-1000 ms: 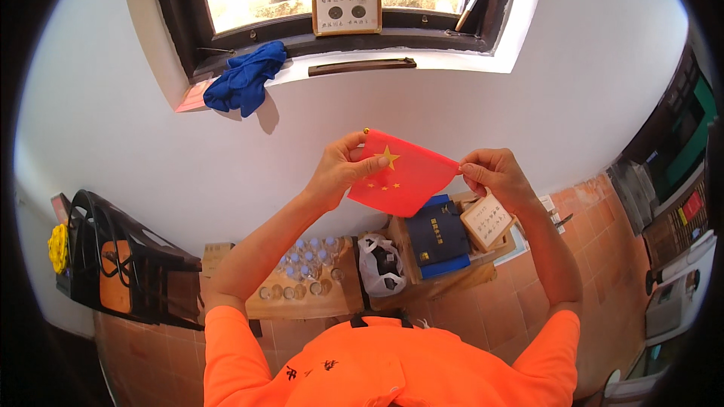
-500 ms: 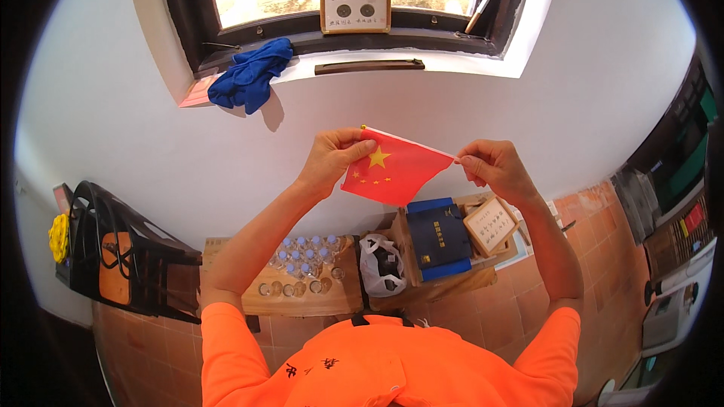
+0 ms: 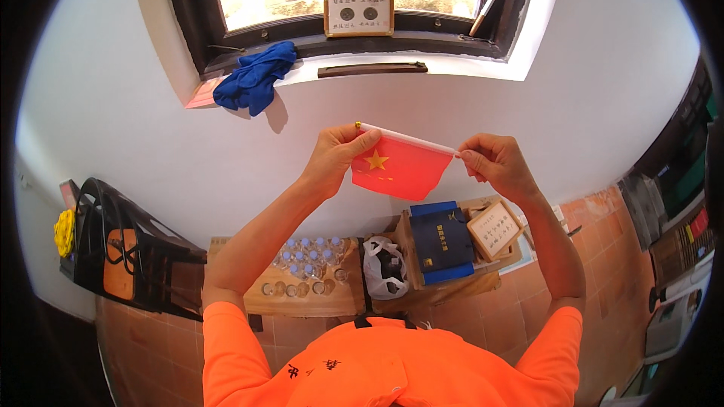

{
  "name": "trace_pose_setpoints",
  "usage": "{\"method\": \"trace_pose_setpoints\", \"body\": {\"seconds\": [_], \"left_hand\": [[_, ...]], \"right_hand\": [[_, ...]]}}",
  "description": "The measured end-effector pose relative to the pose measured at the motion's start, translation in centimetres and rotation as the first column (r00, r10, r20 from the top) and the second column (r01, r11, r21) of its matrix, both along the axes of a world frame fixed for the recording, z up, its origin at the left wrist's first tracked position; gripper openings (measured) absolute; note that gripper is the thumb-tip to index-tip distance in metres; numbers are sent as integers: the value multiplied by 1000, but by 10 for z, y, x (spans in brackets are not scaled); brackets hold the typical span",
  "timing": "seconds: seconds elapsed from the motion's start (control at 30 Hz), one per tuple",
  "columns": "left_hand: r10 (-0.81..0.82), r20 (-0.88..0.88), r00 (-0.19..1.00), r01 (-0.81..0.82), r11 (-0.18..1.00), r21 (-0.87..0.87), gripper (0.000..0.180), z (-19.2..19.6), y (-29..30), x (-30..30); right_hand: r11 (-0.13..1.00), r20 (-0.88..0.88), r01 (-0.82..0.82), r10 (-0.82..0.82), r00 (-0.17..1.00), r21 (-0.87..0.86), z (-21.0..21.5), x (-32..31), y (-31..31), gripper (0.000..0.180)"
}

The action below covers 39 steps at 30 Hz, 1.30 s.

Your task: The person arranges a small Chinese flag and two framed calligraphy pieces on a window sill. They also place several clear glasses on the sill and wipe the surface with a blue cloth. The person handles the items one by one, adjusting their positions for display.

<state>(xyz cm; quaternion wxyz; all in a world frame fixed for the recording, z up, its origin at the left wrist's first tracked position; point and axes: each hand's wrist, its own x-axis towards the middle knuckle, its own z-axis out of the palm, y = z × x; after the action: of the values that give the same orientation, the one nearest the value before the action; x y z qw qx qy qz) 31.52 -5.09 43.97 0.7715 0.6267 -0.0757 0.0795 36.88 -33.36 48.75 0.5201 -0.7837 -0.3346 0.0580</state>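
A small red flag (image 3: 411,169) with yellow stars is held up between my two hands, in front of the white wall. Its white sleeve edge runs along the top, sloping down to the right, and ends on the left in a small gold tip (image 3: 358,125). My left hand (image 3: 334,154) is closed on the upper left corner, thumb lying over the cloth. At the other end, my right hand (image 3: 496,166) pinches the right end of that edge between thumb and fingers. The cloth hangs below, partly folded over its smaller stars.
Below stands a wooden bench (image 3: 260,303) with water bottles (image 3: 308,255) and several glasses. Beside them are a white plastic bag (image 3: 377,271), a dark blue bag (image 3: 440,241) and a framed card (image 3: 495,230). Blue cloth (image 3: 258,79) lies on the windowsill; black chairs (image 3: 132,256) lean left.
The flag's top edge has been turned, showing more of the white sleeve. Its cloth hangs a little more folded, with its stars partly covered. Both hands keep their holds.
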Motion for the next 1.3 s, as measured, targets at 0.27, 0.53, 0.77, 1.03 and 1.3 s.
{"method": "trace_pose_setpoints", "body": {"seconds": [0.27,0.53,0.77,1.03,1.3], "left_hand": [[41,34,999,-39,997,-61,23,9,0,-3],[11,76,997,-15,999,52,21,11,4,-6],[72,18,997,-74,990,119,19,6,17,1],[279,79,957,-290,934,208,17,35,53,47],[430,172,887,-461,853,245,15,82,96,108]], "right_hand": [[1000,163,-9,13,986,-24,9,6,3,11],[999,252,25,-16,968,-30,29,21,18,17],[990,462,140,-138,876,29,60,57,35,18],[952,559,242,-305,771,186,77,133,66,17],[921,554,345,-385,738,180,71,202,111,20]]}}
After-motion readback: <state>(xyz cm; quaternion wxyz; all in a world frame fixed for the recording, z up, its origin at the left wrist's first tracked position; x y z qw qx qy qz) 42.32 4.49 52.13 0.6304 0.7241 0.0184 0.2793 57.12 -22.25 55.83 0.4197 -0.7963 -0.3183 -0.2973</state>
